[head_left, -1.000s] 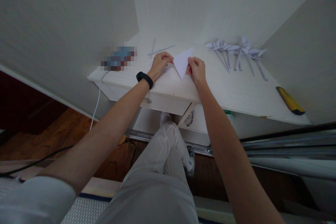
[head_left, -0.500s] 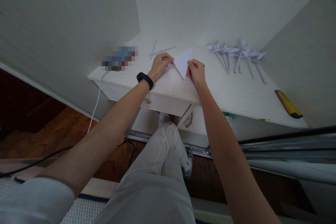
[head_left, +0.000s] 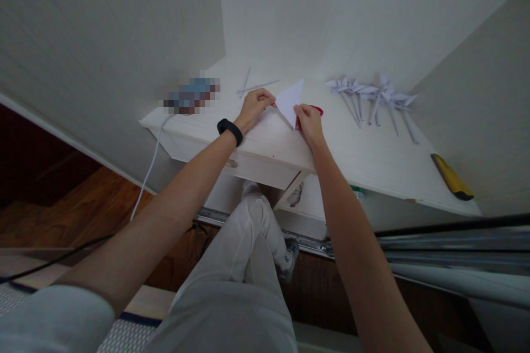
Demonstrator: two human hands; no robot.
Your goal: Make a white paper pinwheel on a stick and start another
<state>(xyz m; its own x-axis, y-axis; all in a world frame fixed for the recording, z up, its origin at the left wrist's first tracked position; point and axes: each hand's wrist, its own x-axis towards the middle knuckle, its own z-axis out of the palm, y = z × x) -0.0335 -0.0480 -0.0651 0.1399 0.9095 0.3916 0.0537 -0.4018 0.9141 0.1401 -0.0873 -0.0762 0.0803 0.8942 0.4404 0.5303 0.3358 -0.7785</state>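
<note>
A white folded sheet of paper (head_left: 289,101), with a pointed outline, is held up just over the white desktop between both hands. My left hand (head_left: 255,107), with a black band on the wrist, pinches its left corner between thumb and fingers. On the opposite edge, my right hand (head_left: 309,123) is closed on the paper too. Something red (head_left: 318,110) shows behind the right hand, mostly hidden by it; its kind is unclear. Left of the paper lie a few thin white paper sticks (head_left: 259,86).
Several white paper pinwheels (head_left: 383,88) on sticks lie in a row at the desk's back right. A yellow-and-black object (head_left: 451,176) sits near the right edge. A blurred-out device (head_left: 191,95) with a white cable (head_left: 149,171) lies at the left. Below is a drawer (head_left: 256,164).
The view has shifted a little, so the desk sits slightly lower in the picture. Both hands keep their pinch on the paper. More of the red thing shows beside the right hand.
</note>
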